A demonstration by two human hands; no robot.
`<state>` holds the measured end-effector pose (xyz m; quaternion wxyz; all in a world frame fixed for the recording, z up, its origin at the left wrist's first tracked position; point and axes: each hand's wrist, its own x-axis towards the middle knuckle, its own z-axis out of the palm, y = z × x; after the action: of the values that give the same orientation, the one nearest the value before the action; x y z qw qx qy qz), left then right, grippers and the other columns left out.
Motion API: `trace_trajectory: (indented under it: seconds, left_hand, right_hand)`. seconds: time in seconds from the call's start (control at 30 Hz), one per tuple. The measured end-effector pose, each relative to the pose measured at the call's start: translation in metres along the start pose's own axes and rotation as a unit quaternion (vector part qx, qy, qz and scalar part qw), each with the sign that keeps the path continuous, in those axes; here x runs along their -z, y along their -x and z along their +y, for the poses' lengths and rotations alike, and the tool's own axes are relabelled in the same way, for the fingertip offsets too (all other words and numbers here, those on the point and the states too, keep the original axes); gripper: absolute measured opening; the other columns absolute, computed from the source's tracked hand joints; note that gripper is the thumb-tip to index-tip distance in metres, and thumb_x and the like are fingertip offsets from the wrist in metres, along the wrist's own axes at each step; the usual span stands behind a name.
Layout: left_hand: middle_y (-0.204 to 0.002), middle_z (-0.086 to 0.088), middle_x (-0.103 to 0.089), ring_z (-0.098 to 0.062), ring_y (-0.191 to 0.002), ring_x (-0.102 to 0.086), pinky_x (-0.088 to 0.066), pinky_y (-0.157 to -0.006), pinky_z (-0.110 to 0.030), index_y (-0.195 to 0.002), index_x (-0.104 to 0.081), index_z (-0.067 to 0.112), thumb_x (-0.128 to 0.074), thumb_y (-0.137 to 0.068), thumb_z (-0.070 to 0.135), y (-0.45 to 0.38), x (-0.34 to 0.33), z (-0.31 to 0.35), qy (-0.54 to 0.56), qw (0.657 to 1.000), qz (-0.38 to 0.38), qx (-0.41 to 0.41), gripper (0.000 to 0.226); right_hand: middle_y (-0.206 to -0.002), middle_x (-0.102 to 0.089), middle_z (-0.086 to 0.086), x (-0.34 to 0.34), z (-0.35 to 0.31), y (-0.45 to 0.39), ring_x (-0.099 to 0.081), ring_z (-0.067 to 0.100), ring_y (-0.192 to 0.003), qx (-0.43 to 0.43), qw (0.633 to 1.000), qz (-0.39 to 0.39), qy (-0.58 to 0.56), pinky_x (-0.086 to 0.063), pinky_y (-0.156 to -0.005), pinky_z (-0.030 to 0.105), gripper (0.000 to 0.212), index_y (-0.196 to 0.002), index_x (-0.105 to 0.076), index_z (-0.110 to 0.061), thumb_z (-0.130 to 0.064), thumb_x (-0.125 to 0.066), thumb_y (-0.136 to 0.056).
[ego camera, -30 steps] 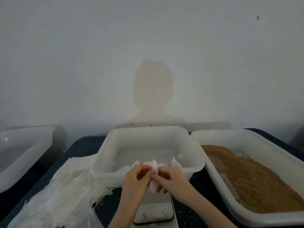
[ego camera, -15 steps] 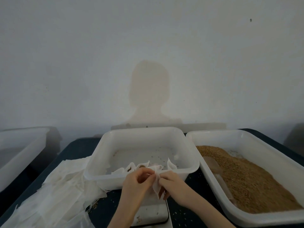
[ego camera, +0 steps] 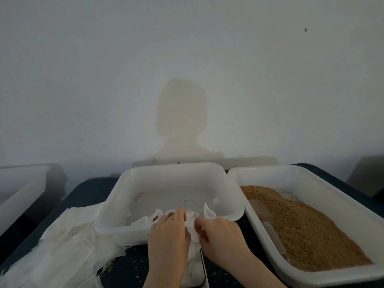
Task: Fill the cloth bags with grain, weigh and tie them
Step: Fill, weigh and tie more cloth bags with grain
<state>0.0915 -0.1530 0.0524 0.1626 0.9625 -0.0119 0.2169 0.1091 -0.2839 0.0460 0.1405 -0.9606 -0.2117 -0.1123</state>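
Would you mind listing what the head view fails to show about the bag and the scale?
- Cloth bag: its fill and any knot, hidden by both hands.
- Scale: any reading, covered by the left forearm and cut off by the bottom edge.
- Scoop: half buried in grain.

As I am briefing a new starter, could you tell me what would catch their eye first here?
Probably the two hands at bottom centre: the left hand and right hand pinch a white cloth bag at the near rim of the middle tub. Next, the brown grain heaped in the right tub, and the loose cloth pile at left.
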Motion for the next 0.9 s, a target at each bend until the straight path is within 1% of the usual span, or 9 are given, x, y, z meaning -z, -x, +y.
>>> trace_trajectory:
  seconds: [0.03,0.1,0.17,0.2,0.4,0.53,0.63,0.8,0.9]
  left_hand:
    - [-0.086,0.015,-0.047,-0.005,-0.085,-0.045,-0.031,-0.072,-0.017,-0.110,-0.043,0.030,-0.046,-0.092,0.025,0.000,-0.001,0.001,-0.016,1.000,0.001,-0.002,0.019]
    - [-0.104,0.015,-0.057,-0.007,-0.104,-0.050,-0.035,-0.084,-0.020,-0.122,-0.040,0.028,-0.044,-0.094,0.024,0.001,-0.005,0.004,-0.049,0.999,-0.009,-0.013,0.028]
    - [-0.112,0.013,-0.059,-0.009,-0.111,-0.049,-0.034,-0.088,-0.022,-0.126,-0.037,0.027,-0.041,-0.095,0.023,0.001,-0.006,0.009,-0.082,0.996,-0.016,-0.015,0.031]
    - [-0.112,0.013,-0.059,-0.008,-0.111,-0.049,-0.034,-0.088,-0.022,-0.125,-0.037,0.028,-0.041,-0.095,0.024,0.001,-0.006,0.009,-0.088,0.996,-0.021,-0.017,0.030]
    - [-0.111,0.015,-0.059,-0.006,-0.110,-0.048,-0.032,-0.087,-0.020,-0.120,-0.037,0.032,-0.043,-0.094,0.026,0.001,-0.001,0.009,-0.071,0.997,-0.032,-0.025,0.027]
    - [-0.106,0.016,-0.060,-0.005,-0.106,-0.049,-0.031,-0.088,-0.019,-0.109,-0.035,0.034,-0.042,-0.094,0.027,0.001,0.000,0.013,-0.042,0.998,-0.046,-0.032,0.017]
    - [-0.100,0.017,-0.059,-0.004,-0.104,-0.049,-0.031,-0.088,-0.018,-0.098,-0.026,0.035,-0.044,-0.092,0.026,0.001,0.001,0.013,-0.020,0.998,-0.046,-0.045,0.021]
    - [-0.085,0.019,-0.049,-0.001,-0.093,-0.048,-0.033,-0.084,-0.016,-0.104,-0.032,0.036,-0.046,-0.092,0.028,0.002,0.006,0.008,-0.010,0.998,-0.037,-0.054,0.020]
    - [-0.080,0.018,-0.044,0.000,-0.083,-0.038,-0.026,-0.077,-0.015,-0.097,-0.025,0.038,-0.045,-0.092,0.029,0.005,0.004,0.008,-0.013,0.998,-0.028,-0.058,0.022]
  right_hand:
    - [-0.073,-0.052,-0.008,0.000,0.000,0.000,-0.054,0.016,-0.069,0.010,1.000,-0.007,0.011,-0.034,-0.054,0.017,0.013,-0.096,-0.054,-0.026,-0.019,-0.043,-0.094]
    - [-0.099,-0.065,-0.001,-0.003,-0.002,-0.001,-0.062,0.019,-0.091,0.046,0.998,-0.038,0.036,-0.047,-0.075,0.025,0.021,-0.108,-0.061,-0.023,-0.017,-0.046,-0.096]
    - [-0.116,-0.064,0.006,-0.007,-0.004,-0.003,-0.058,0.024,-0.110,0.067,0.992,-0.090,0.061,-0.047,-0.093,0.035,0.026,-0.115,-0.064,-0.018,-0.016,-0.045,-0.097]
    - [-0.119,-0.063,0.008,-0.007,-0.003,-0.004,-0.056,0.026,-0.115,0.069,0.990,-0.105,0.069,-0.047,-0.095,0.038,0.028,-0.116,-0.065,-0.017,-0.014,-0.044,-0.097]
    - [-0.119,-0.064,0.009,-0.003,0.001,-0.005,-0.053,0.024,-0.120,0.055,0.986,-0.150,0.045,-0.045,-0.094,0.033,0.027,-0.108,-0.069,-0.016,-0.014,-0.046,-0.095]
    - [-0.110,-0.065,0.010,-0.003,-0.003,-0.006,-0.058,0.025,-0.108,0.035,0.987,-0.154,0.021,-0.048,-0.090,0.035,0.028,-0.107,-0.064,-0.008,-0.018,-0.041,-0.095]
    - [-0.101,-0.068,0.011,-0.001,-0.004,-0.007,-0.064,0.025,-0.095,-0.006,0.990,-0.139,-0.021,-0.050,-0.084,0.033,0.030,-0.100,-0.064,-0.004,-0.021,-0.038,-0.095]
    - [-0.099,-0.067,0.011,-0.003,-0.005,-0.008,-0.062,0.026,-0.094,0.006,0.989,-0.149,-0.004,-0.049,-0.080,0.033,0.026,-0.090,-0.063,-0.007,-0.018,-0.040,-0.095]
    - [-0.101,-0.066,0.010,-0.004,-0.003,-0.010,-0.061,0.025,-0.095,0.004,0.985,-0.168,-0.026,-0.050,-0.084,0.035,0.022,-0.095,-0.064,-0.006,-0.011,-0.042,-0.095]
